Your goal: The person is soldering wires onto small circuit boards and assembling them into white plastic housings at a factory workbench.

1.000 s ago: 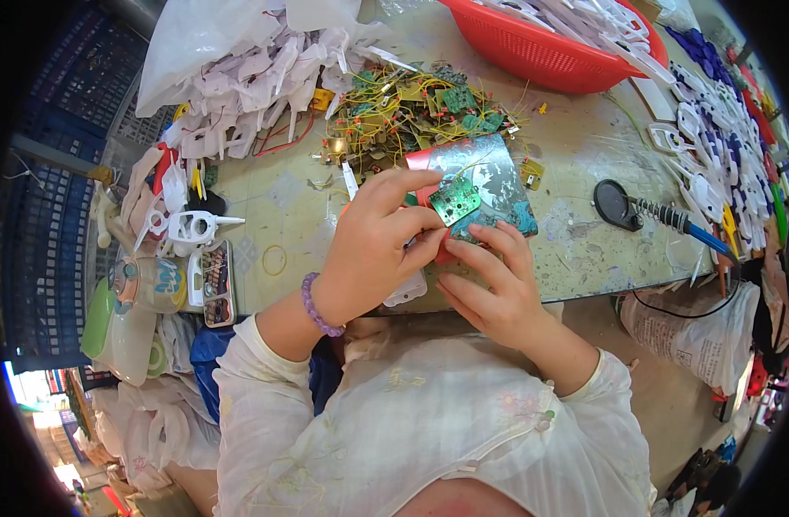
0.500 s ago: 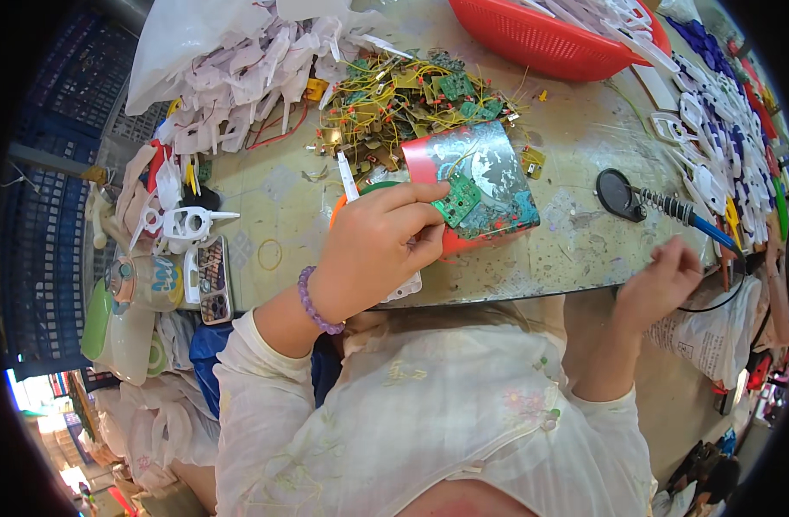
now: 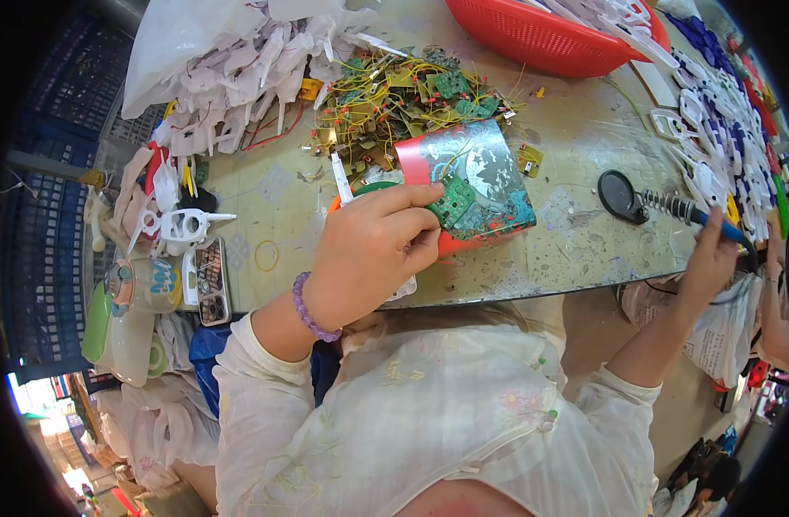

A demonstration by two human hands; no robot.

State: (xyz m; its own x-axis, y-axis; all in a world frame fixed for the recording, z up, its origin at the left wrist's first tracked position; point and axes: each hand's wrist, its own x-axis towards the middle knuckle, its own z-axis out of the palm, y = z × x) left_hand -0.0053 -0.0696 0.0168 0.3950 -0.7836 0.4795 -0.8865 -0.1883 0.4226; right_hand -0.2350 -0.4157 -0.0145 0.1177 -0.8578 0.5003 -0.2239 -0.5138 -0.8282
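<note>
The left hand (image 3: 373, 250) has its thumb and fingers (image 3: 411, 226) pinched together on a small green circuit board (image 3: 453, 202), which sits at the fingertips, held over the near corner of a shiny metal sheet (image 3: 476, 177) with a red rim. Out to the side, the right hand (image 3: 711, 258) is closed around the blue handle of a soldering iron (image 3: 709, 220); how firmly the fingers wrap it I cannot quite tell, since the view warps there.

The likeliest trouble, as I judge it, lies in the iron's path back. Its tip rests near a coiled holder and a dark round base (image 3: 620, 194), and bringing it toward the pinching fingers means crossing open tabletop and then working right beside bare fingertips on a very small board; a slip could burn skin or shift the board. The pinch covers only one edge of the board, so pressure from the iron might tilt it.

Just beyond the fingertips lies a tangle of wired boards (image 3: 403, 99) with yellow leads, which could snag the held board if it is lifted forward. The table edge (image 3: 515, 289) runs close under the left palm, so a dropped board could fall into the lap. The freest room is the bare stretch between sheet and iron; the red basket (image 3: 541, 39) and the white plastic parts (image 3: 230, 69) crowd the far side.
</note>
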